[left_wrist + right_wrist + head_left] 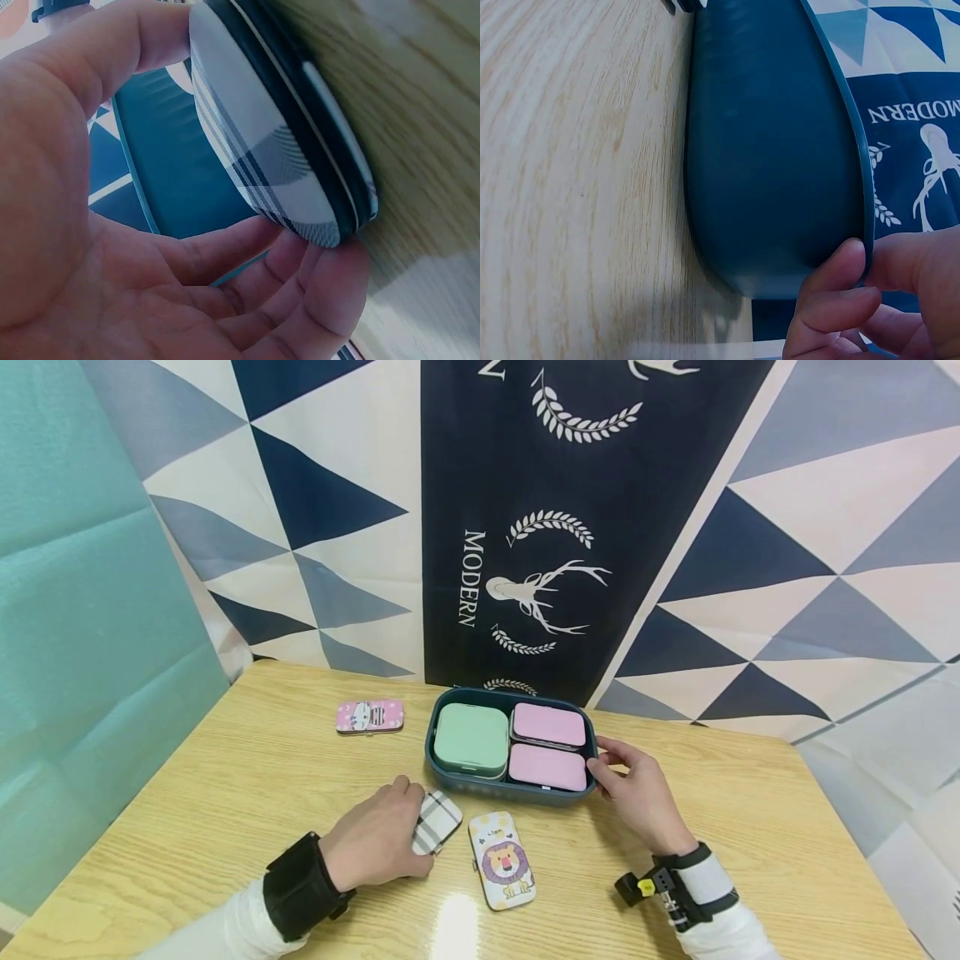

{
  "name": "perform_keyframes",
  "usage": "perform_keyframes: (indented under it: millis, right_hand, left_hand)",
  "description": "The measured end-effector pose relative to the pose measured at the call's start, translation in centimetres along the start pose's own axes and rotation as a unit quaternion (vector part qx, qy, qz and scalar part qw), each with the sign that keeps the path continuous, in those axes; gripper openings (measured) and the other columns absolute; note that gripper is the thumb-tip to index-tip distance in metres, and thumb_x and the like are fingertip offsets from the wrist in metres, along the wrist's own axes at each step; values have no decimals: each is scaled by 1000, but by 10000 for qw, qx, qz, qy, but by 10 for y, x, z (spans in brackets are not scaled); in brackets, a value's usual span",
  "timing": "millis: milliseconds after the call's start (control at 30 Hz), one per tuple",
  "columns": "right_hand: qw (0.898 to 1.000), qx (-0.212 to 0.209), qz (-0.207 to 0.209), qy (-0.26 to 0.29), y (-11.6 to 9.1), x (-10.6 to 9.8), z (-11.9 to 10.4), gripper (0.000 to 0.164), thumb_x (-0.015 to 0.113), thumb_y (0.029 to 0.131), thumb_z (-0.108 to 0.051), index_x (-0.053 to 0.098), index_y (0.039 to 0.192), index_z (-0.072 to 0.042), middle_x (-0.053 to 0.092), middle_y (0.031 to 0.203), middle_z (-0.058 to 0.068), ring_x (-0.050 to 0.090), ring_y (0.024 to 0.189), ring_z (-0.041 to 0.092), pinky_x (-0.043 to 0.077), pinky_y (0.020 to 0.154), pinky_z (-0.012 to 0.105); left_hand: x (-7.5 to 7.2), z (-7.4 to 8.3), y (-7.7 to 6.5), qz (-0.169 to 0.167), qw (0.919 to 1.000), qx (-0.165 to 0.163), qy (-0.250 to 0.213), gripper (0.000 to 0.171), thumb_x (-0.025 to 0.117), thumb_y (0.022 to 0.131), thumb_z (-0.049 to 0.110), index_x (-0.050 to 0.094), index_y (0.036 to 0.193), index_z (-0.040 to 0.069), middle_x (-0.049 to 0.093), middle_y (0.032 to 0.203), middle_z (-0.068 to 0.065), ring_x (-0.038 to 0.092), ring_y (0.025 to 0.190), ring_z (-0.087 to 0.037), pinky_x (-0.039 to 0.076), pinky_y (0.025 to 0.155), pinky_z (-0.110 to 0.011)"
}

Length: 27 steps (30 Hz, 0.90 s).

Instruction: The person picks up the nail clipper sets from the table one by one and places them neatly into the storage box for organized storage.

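Note:
In the head view my left hand (377,835) grips a small plaid case (438,822) at the table's front middle. The left wrist view shows the plaid case (259,142), rounded with a dark side band, held on edge between thumb and fingertips, close to the wood. My right hand (639,795) pinches the right end of a dark blue bin (487,787). Its rim sits between thumb and fingers in the right wrist view, where the bin's wall (772,150) fills the middle. Inside the bin lie a green case (471,737) and two pink cases (549,725), stacked front and back on the right.
A white case with a lion picture (504,862) lies just right of the plaid one. Farther back on the left is a pink case with a cat picture (370,716). The wooden table (225,793) meets a patterned cloth wall (360,593) behind the bin.

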State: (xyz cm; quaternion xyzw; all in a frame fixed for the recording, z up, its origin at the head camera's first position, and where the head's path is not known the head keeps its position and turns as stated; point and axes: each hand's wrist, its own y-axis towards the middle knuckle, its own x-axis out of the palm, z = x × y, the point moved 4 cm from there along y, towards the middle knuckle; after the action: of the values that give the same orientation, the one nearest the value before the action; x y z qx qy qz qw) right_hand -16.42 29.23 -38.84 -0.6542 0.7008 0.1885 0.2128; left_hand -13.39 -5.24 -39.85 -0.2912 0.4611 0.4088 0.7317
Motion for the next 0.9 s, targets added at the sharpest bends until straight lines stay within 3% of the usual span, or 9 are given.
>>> perform_keyframes:
  millis: [300,667,900]
  right_hand:
    - [10000,46,0,2,0,0,0,49,63,107,-16,53,153,1,58,116,18,63,76,21,48,60,25]
    - [10000,-1,6,-16,2,0,-1,48,63,108,-14,53,152,2,58,116,19,64,76,22,50,62,25]
    - [10000,-9,-16,-68,1,1,0,48,62,108,-16,54,152,1,59,115,19,63,74,21,48,60,26]
  left_hand:
    - [-3,-5,-4,100,9998,99,119,60,90,67,24,63,114,-1,50,93,-4,48,81,-19,47,69,-37]
    - [-6,-13,-6,49,9997,95,211,67,92,65,19,65,123,-1,55,101,-5,48,88,-22,47,73,-41]
    - [-9,-19,-11,68,9994,321,107,68,91,65,17,65,125,0,58,107,-5,49,92,-22,48,79,-42]
